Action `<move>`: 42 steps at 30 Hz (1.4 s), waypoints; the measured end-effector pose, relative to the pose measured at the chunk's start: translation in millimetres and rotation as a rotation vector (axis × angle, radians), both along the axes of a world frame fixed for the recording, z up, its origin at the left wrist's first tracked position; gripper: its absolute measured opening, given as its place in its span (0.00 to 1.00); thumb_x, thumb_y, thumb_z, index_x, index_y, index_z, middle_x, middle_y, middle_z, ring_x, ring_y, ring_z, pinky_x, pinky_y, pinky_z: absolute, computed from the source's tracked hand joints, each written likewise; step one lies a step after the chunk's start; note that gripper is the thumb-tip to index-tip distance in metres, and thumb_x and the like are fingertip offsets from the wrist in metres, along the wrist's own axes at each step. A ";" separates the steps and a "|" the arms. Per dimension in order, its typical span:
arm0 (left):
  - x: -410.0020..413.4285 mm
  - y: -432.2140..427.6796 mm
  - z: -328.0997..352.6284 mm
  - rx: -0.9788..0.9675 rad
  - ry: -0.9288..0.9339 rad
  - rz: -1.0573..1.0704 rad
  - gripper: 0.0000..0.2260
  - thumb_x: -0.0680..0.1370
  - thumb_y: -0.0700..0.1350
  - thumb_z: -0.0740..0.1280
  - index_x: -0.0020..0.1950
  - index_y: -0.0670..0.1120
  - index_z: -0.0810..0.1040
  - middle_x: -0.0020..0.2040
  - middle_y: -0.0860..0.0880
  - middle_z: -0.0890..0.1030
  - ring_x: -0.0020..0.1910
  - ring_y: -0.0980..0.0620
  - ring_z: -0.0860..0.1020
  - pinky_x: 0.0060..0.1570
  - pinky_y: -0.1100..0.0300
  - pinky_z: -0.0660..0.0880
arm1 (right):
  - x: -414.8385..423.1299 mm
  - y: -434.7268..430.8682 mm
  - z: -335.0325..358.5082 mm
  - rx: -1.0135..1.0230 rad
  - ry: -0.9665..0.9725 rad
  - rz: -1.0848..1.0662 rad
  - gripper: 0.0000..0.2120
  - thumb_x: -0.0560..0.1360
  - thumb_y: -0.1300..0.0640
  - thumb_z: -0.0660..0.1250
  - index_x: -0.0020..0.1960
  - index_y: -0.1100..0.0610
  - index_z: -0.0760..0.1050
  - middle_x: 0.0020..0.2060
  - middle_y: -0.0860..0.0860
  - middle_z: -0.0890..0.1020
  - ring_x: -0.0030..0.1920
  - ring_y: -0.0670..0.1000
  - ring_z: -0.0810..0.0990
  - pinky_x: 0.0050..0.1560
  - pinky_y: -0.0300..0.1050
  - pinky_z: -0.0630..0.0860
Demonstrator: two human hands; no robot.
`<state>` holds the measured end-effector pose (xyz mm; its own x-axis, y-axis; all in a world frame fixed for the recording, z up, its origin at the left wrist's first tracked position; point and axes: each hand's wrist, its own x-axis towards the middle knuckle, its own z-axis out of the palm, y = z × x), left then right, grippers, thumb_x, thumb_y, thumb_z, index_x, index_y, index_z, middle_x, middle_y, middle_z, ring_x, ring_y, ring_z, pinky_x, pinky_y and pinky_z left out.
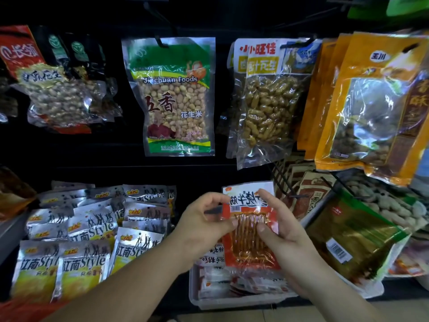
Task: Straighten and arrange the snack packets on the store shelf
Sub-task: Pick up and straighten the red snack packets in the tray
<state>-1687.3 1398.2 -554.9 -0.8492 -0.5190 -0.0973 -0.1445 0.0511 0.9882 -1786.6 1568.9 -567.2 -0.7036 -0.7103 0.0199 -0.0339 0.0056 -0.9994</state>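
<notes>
A red and white snack packet (pixel 249 242) with orange sticks inside stands upright above a clear plastic bin (pixel 209 302). My right hand (pixel 282 231) grips its right side, thumb on the front and fingers over the top edge. My left hand (pixel 204 225) pinches the packet's left edge with curled fingers. More red and white packets (pixel 234 284) lie loose in the bin below.
Silver and yellow packets (pixel 86 231) lie in uneven rows at the lower left. Bags of peanuts hang on hooks above: a green one (pixel 173 96), a clear one (pixel 267 105), orange ones (pixel 371 108). A green and gold bag (pixel 352 235) leans at the right.
</notes>
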 end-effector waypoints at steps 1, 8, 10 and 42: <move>0.4 -2.3 -0.3 0.051 0.017 -0.017 0.18 0.75 0.37 0.76 0.58 0.56 0.82 0.53 0.53 0.84 0.47 0.59 0.84 0.44 0.67 0.79 | 0.2 0.0 -1.8 0.018 0.028 0.020 0.32 0.83 0.66 0.65 0.72 0.30 0.69 0.67 0.22 0.70 0.65 0.21 0.65 0.68 0.32 0.70; 3.5 -6.0 1.0 0.094 0.029 -0.098 0.22 0.77 0.31 0.72 0.65 0.53 0.81 0.54 0.53 0.87 0.51 0.56 0.85 0.49 0.65 0.80 | -3.1 -4.8 -8.2 -0.076 -0.098 -0.126 0.25 0.78 0.70 0.69 0.70 0.48 0.76 0.58 0.50 0.86 0.61 0.55 0.84 0.61 0.58 0.80; 5.1 -5.1 -1.1 0.116 -0.019 -0.200 0.28 0.75 0.32 0.74 0.69 0.57 0.77 0.58 0.53 0.86 0.56 0.54 0.84 0.56 0.57 0.82 | -5.2 -5.5 -9.9 -0.112 -0.173 -0.171 0.21 0.79 0.69 0.68 0.68 0.51 0.78 0.56 0.53 0.87 0.58 0.58 0.85 0.59 0.60 0.82; -5.0 15.5 -7.2 -0.247 -0.020 -0.235 0.22 0.76 0.54 0.75 0.67 0.67 0.74 0.52 0.64 0.82 0.50 0.62 0.83 0.52 0.63 0.81 | -1.0 -4.4 -11.5 -0.026 0.012 0.241 0.48 0.73 0.81 0.68 0.79 0.40 0.63 0.65 0.46 0.82 0.60 0.63 0.84 0.55 0.65 0.83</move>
<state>-1692.3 1413.7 -562.1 -0.9475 -0.3195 -0.0114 -0.1201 0.3225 0.9389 -1787.6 1564.5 -578.7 -0.5133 -0.8569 0.0479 -0.0427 -0.0303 -0.9986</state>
